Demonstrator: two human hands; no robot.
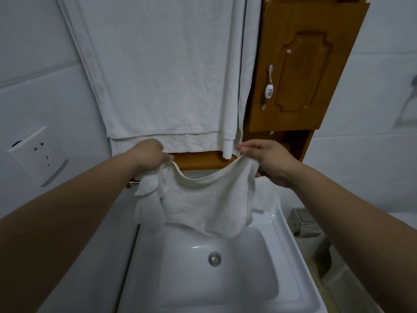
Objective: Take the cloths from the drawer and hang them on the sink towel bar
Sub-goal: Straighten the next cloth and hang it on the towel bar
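Hanging down the wall behind the work, the large white towels point(162, 75) are the first hazard. Their hems sit just above both hands, and a raised hand would likely catch and drag them.

The sink point(279, 222) is the second. The cloth point(207, 204) is held in the air directly over the basin, its lower edge just above it. In the inspector's judgement, a slipped grip at either corner would drop it in.

The cloth sags in the middle between the hands. Laid over a bar like this, it would probably bunch rather than lie flat.

The left hand point(151, 152) has its fingers curled round the upper left corner. The right hand point(266, 161) pinches the upper right corner between thumb and fingers.

A second cloth point(146, 199) hangs under the left wrist, beside the chrome bar end point(134, 183). Whether it sits securely on the bar cannot be told, since the rest of the bar is hidden. A brush from the left arm could dislodge it.

Containers:
- The wooden cabinet point(304, 71) has its door closed, so its contents are not visible.
- The sink basin shows only the drain fitting point(214, 259).
- The drawer is not in view.
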